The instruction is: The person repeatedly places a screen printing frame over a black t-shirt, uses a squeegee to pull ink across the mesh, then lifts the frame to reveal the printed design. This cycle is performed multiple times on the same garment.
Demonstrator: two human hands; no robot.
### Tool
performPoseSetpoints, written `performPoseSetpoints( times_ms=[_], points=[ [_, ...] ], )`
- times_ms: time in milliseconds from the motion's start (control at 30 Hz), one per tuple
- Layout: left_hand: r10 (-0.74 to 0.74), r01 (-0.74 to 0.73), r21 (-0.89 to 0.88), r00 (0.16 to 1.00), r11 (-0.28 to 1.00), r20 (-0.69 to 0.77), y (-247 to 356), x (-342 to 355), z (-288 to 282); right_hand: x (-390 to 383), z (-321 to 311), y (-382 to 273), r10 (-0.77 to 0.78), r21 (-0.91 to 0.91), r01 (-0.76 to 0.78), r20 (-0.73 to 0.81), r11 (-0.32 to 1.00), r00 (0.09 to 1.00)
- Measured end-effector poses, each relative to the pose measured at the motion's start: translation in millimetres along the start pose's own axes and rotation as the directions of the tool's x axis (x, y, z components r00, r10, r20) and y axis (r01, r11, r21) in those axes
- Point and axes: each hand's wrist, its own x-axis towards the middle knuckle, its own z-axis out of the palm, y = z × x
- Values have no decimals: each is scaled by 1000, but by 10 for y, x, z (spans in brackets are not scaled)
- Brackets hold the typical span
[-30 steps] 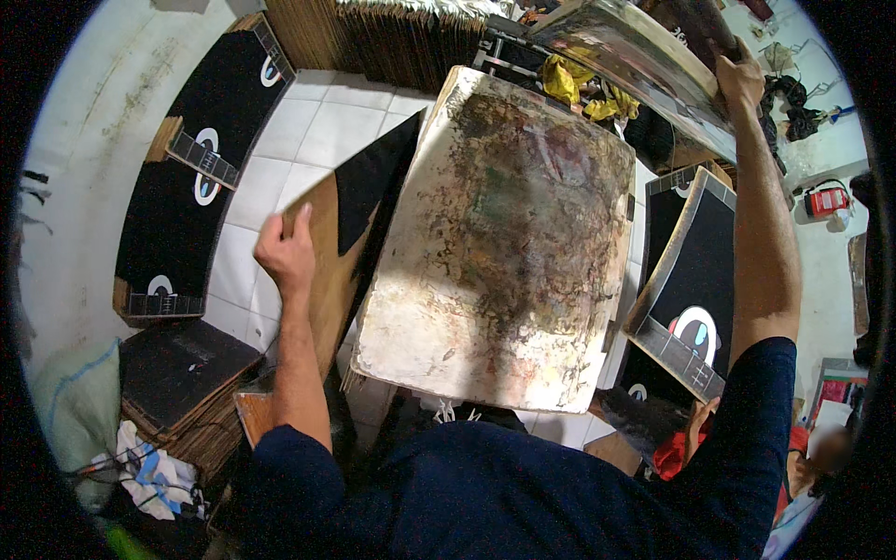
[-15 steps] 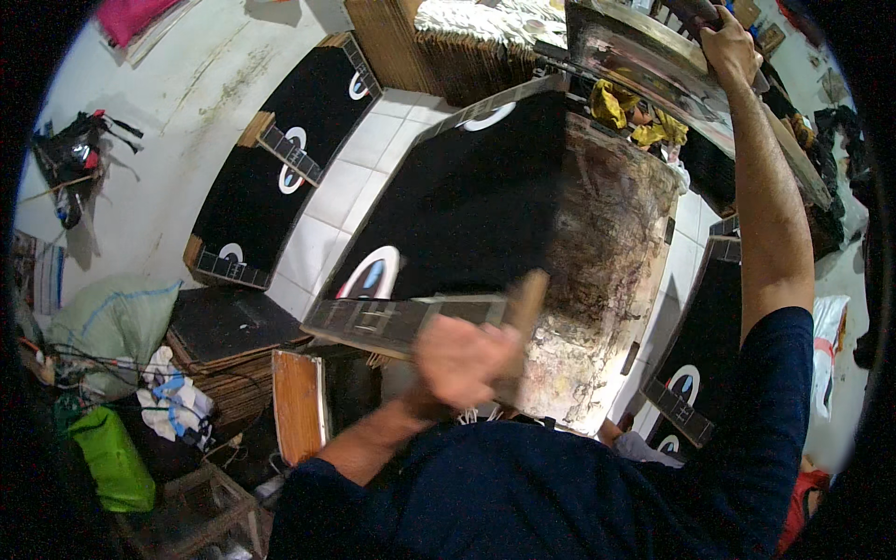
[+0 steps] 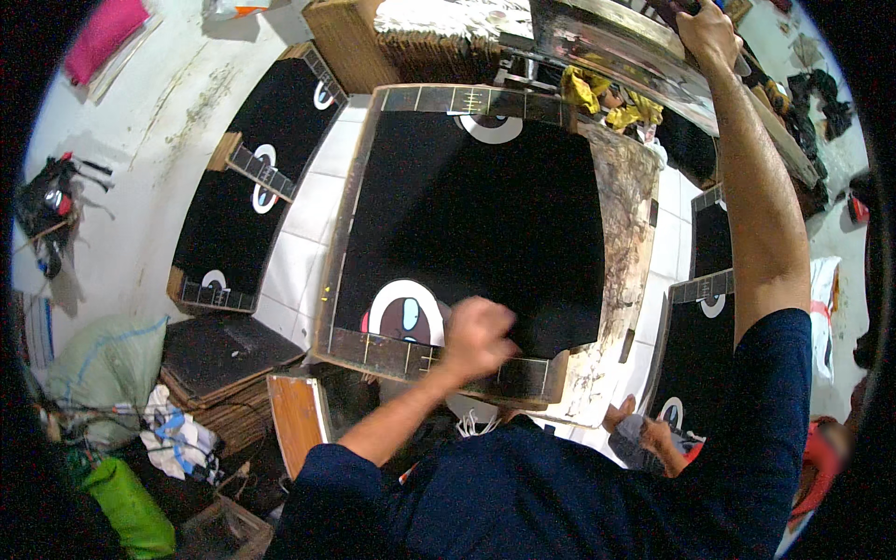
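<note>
Our left hand (image 3: 478,338) grips the near edge of the black board (image 3: 471,219), which overhangs the table (image 3: 627,243) leftward; our right hand (image 3: 709,33) grips the raised frame (image 3: 607,42) far right.

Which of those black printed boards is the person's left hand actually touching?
The big board on the stained worktable; the left hand grips its near edge. The other black boards lie on the floor, untouched.

bright, even light with soft shadows; strong fisheye bending and black corners at the rim; left hand (image 3: 478,334) slightly motion-blurred.
</note>
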Motion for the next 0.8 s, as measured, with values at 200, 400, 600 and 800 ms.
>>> performPoseSetpoints(
  times_ms=[200, 400, 600, 800],
  points=[
    [-593, 835, 315, 544, 451, -593, -2531, -748, -1745, -18, -11, -50, 101, 14, -101, 46, 995, 994],
    [-861, 872, -179, 382, 456, -336, -2443, -987, -1996, 92, 65, 18, 68, 17, -68, 31, 998, 997],
    [-920, 785, -481, 350, 391, -176, -1795, -627, -1605, 195, 119, 106, 35, 21, -36, 37, 999, 999],
    [-945, 870, -379, 322, 316, -49, -1882, -597, -918, 104, 162, 20, 148, -99, -145, 24, 984, 989]
  ],
)
